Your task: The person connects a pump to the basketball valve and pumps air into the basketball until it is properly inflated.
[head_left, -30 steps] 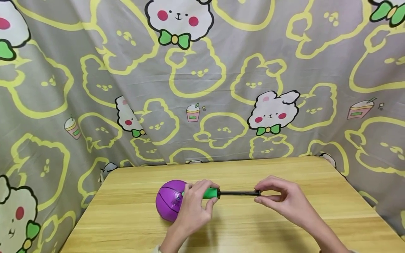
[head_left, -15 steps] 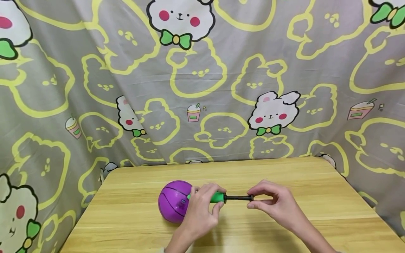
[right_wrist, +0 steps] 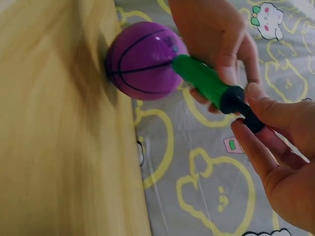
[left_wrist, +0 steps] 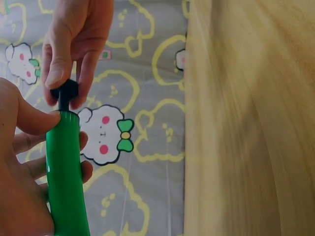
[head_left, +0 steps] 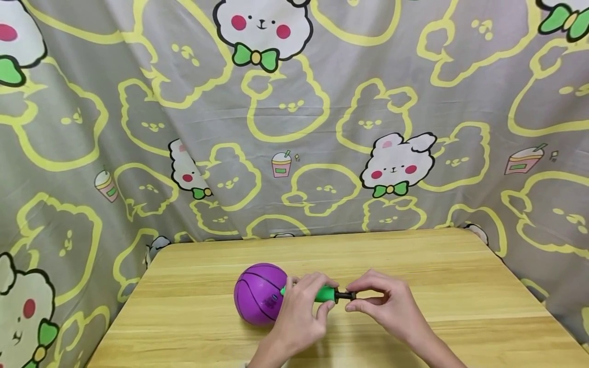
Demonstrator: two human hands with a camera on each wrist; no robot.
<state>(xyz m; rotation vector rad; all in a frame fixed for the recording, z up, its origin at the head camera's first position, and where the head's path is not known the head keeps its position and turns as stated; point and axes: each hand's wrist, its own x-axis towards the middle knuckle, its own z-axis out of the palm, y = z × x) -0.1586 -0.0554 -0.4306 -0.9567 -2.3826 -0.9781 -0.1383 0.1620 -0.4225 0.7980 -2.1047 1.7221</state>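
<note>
A purple ball (head_left: pixel 258 294) with black basketball lines rests on the table, left of both hands. My left hand (head_left: pixel 301 314) grips the green barrel of a hand pump (left_wrist: pixel 66 172), whose far end meets the ball's right side in the head view. How the pump's tip joins the ball is hidden. With thumb and fingers, my right hand (head_left: pixel 388 304) pinches the black handle (right_wrist: pixel 253 122) at the pump's other end. Only a short length of black rod shows between barrel and handle.
The light wood table (head_left: pixel 193 327) lies beneath the hands and ball. Behind it and at its sides hangs a grey curtain (head_left: pixel 294 204) printed with yellow outlines and white cartoon animals.
The right hand has moved left, pushing the pump's rod most of the way into the barrel. The left hand, pump and ball have shifted slightly right and toward me.
</note>
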